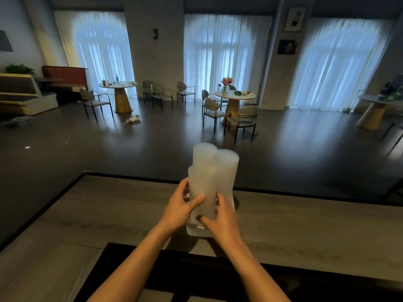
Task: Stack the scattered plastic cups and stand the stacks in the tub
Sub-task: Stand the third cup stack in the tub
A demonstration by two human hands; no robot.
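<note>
Translucent white plastic cups, nested into three tall stacks, centre of frame, standing together in the tub.

- Black flat panel (152,269), bottom edge: cut off by the frame; what it is cannot be told.
- Left hand (178,205): thumb laid across the front of the near stack (201,192), fingers curled round its left side.
- Right hand (222,216): thumb low on the front of the same stack, fingers wrapped round its right side and partly out of sight.
- Clear rectangular plastic tub (194,233): only its near rim and a corner show below the hands.
- Rear left stack (204,155), the tallest, and rear right stack (226,171): upright, touching each other, just behind the held one.
- Grey wood-grain counter (109,203): bears the tub; no loose cups show on its visible part.
- Dim room beyond, upper half of frame: round tables, chairs, white curtains.

Progress, judged: near the end. Two stacks are stood, and a third is in both hands, at or in the tub. Seating and letting go remain.

Hidden: the feet of all the stacks, the tub's far wall, and whether the held stack rests on the bottom. Cup counts are unreadable.
</note>
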